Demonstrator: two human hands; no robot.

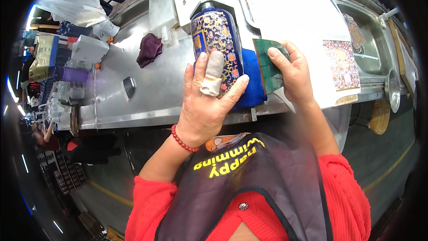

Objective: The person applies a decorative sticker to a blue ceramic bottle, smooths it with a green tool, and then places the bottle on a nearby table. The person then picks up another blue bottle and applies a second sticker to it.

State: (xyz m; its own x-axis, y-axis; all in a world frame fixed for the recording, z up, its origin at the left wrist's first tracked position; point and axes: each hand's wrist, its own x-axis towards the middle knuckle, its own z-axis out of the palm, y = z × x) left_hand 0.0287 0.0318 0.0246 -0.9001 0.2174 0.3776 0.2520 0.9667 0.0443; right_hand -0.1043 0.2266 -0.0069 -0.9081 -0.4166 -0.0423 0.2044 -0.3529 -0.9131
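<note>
A dark blue bottle (225,40) with a colourful floral pattern lies on its side on the bench, its neck pointing away from me. My left hand (203,100) rests on its patterned face with the fingers spread, and the middle finger wears a grey and white wrap. To the bottle's right, my right hand (292,73) grips a flat green translucent scraper (266,64) between thumb and fingers. The scraper is held upright, apart from the bottle. Under and beside the bottle is a bright blue cloth (252,78), partly hidden by the scraper.
A crumpled dark purple cloth (150,50) and a small dark-and-white block (129,87) lie on the steel bench (111,102). Clear plastic containers (162,9) stand behind. White sheets (294,13) and a patterned floral sheet (341,64) lie to the right, near a steel sink (374,60).
</note>
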